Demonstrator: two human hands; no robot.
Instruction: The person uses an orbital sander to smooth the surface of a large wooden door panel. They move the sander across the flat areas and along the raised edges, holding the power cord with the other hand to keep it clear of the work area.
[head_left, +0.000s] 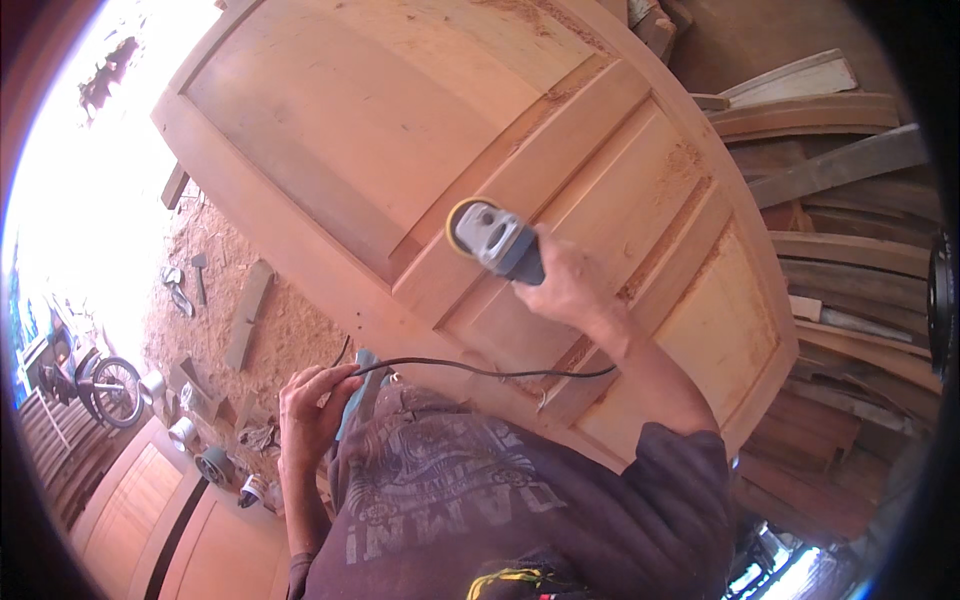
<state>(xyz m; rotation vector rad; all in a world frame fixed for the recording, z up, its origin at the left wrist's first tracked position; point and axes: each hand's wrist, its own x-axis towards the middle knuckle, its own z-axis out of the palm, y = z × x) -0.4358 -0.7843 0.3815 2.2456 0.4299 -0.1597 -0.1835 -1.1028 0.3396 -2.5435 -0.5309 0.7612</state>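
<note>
Grey sander (504, 246) — over dusty panelled door (390, 95)

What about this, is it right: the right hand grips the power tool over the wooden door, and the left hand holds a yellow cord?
Not quite: the cord in the left hand is black, not yellow, as the head view shows. The right hand does grip the power tool over the wooden door.
</note>
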